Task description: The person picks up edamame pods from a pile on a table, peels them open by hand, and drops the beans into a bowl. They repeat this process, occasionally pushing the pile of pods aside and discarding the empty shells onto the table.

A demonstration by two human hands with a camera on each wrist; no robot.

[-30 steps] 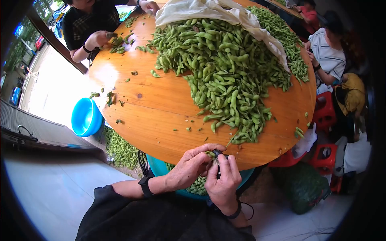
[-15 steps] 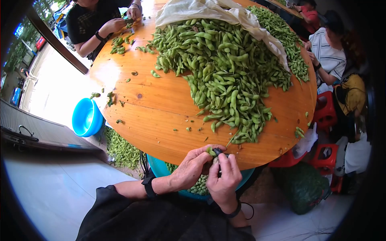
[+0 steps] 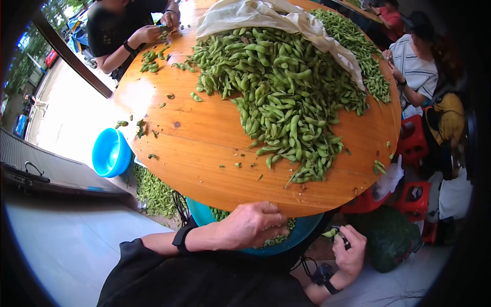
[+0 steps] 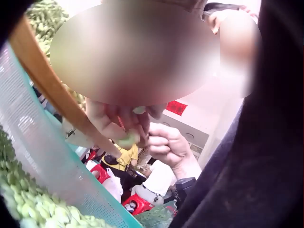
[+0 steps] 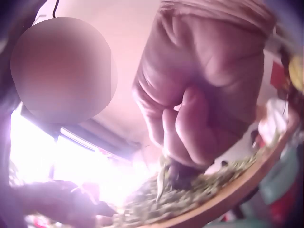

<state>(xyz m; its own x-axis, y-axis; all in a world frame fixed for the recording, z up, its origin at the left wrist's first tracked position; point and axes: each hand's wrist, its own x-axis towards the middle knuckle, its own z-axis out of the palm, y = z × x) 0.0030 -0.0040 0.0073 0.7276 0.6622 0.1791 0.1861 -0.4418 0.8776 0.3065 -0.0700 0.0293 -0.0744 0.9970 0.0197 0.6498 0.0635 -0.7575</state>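
Observation:
Above the teal basin, which holds green pods, my left hand has its fingers bent downward; what lies under them is hidden. My right hand, right of the basin, grips a small dark tool, and a green pod sticks out by its tip. In the left wrist view, a blurred green pod lies between my left fingers and my right hand. The right wrist view shows my curled right hand with a pod below the fingers.
A large pile of pods covers the wooden table, partly under a white cloth. A blue basin stands left, with pods on the floor. Red stools and a dark green sack are right. Other people sit around.
My hands, together at the table edge before, are apart. The right one has moved right and down with the tool; the left has turned palm down over the basin.

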